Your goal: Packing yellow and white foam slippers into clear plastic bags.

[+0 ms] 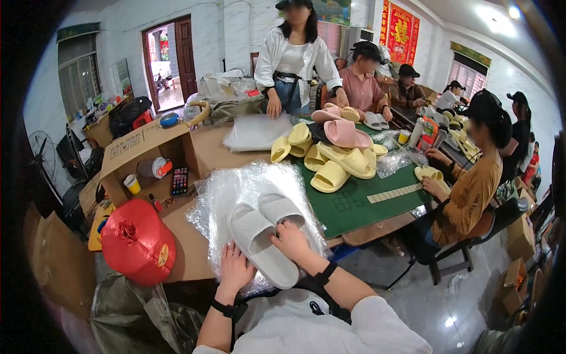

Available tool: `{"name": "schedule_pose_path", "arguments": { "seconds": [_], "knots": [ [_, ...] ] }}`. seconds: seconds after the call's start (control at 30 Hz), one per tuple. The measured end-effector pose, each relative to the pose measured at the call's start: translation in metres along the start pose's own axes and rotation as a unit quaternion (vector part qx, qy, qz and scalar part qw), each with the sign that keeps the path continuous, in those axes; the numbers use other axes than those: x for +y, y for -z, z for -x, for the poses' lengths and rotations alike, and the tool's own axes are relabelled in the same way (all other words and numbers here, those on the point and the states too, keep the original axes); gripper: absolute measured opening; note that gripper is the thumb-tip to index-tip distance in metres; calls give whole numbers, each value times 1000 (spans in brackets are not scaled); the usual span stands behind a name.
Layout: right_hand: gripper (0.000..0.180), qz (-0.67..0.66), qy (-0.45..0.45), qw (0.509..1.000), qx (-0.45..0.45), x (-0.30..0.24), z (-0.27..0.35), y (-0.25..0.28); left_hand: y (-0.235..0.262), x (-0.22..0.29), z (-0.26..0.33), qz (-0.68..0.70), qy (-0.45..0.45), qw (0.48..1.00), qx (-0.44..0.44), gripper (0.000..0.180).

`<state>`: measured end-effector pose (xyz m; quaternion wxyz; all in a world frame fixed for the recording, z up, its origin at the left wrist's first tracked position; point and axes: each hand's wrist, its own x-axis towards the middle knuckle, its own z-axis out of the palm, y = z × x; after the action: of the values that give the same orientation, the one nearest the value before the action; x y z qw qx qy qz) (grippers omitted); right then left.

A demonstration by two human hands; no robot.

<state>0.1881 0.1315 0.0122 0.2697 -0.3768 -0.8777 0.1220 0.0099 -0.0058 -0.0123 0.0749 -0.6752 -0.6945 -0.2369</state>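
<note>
A pair of light grey slippers lies on a stack of clear plastic bags [215,194] in front of me. The left grey slipper [276,266] is nearer to me and partly overlaps the right grey slipper [280,206]. My right hand [293,241] is bent over the pair, its fingers curled at the right slipper's opening and its thumb by the left slipper. My left hand [236,267] lies beside the left slipper's outer edge, fingers stretched out over the plastic; whether it touches the slipper is hard to tell.
A red roll of plastic twine [138,242] stands at the left, before an open cardboard box [150,144] holding cups. Yellow and pink slippers [348,134] are piled on the green mat [342,218]. Across the table stands a person [295,59]; another person [471,177] sits at the right, handling a yellow slipper.
</note>
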Motion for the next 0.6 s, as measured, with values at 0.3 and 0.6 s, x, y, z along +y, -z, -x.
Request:
{"name": "schedule_pose_path", "arguments": {
  "seconds": [0.3, 0.6],
  "knots": [
    [30, -23, 5, 999, 44, 0, 3, -2, 2, 1, -4, 24, 7, 1000, 15, 54],
    [31, -35, -17, 998, 44, -3, 6, 4, 3, 6, -3, 40, 7, 999, 16, 54]
  ]
}}
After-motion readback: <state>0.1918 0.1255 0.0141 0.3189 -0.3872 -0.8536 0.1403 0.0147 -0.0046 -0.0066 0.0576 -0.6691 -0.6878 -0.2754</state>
